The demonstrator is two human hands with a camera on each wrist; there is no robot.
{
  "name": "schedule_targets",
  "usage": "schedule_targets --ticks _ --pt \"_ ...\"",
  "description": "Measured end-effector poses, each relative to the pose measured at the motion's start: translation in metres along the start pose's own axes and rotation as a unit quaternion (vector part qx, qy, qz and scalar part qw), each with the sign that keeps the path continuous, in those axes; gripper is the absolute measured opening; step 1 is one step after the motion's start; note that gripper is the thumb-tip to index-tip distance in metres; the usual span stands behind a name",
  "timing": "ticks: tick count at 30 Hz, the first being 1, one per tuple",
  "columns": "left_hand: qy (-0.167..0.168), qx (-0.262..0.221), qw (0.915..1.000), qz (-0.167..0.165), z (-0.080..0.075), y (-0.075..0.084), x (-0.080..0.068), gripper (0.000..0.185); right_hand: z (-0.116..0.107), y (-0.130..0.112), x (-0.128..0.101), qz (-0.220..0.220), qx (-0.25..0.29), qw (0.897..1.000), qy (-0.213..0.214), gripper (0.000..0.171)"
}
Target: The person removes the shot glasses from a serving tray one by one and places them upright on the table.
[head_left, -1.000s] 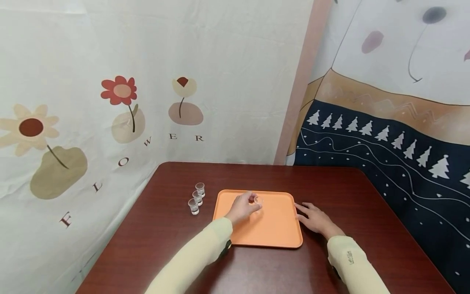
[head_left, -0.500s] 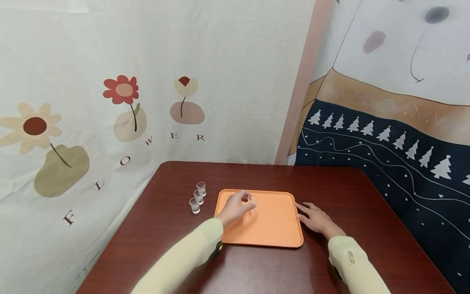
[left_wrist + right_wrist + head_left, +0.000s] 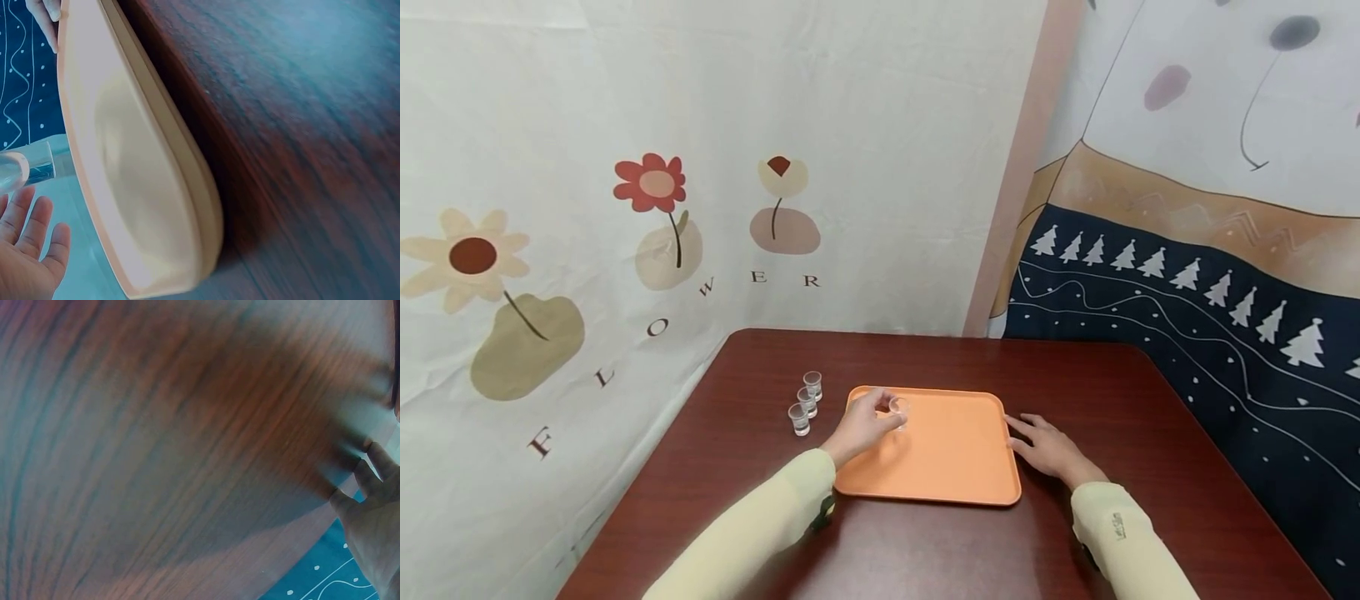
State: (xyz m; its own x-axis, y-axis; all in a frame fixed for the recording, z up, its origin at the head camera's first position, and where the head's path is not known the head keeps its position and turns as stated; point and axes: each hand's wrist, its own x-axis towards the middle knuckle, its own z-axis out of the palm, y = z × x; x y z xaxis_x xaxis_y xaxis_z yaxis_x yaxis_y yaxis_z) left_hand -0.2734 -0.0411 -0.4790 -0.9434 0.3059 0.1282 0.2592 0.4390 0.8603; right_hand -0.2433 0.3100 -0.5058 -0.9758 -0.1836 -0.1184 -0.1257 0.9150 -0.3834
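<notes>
While the left hand (image 3: pixel 859 427) pinches a small clear shot glass (image 3: pixel 898 408), it has drifted leftward over the flat orange plastic tray (image 3: pixel 955 467), nearing three matching glasses (image 3: pixel 806 402) on the dark wooden counter (image 3: pixel 925 550). Its wrist view shows the glass (image 3: pixel 25 170) above loosely spread fingers (image 3: pixel 31 219). Right hand (image 3: pixel 1048 450), spread flat, stays beside the tray; its wrist view agrees.

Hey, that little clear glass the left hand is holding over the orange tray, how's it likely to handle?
The small glass looks rigid and probably light, since the left hand holds it by the fingertips alone. Its clear, smooth wall may be slippery. It seems taller than wide, so it could tip if set down carelessly on the orange tray.
</notes>
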Motion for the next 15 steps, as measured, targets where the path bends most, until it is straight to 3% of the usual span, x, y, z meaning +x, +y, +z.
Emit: schedule_targets --ticks 5,15 --pt "0.014 0.012 0.9998 0.007 -0.009 -0.006 -0.005 0.018 0.001 0.0 0.0 -0.004 0.002 1.0 0.002 0.057" --pt "0.048 0.022 0.9986 0.006 -0.03 -0.014 -0.017 0.028 0.001 0.0 0.002 0.004 -0.001 1.0 0.004 0.057"
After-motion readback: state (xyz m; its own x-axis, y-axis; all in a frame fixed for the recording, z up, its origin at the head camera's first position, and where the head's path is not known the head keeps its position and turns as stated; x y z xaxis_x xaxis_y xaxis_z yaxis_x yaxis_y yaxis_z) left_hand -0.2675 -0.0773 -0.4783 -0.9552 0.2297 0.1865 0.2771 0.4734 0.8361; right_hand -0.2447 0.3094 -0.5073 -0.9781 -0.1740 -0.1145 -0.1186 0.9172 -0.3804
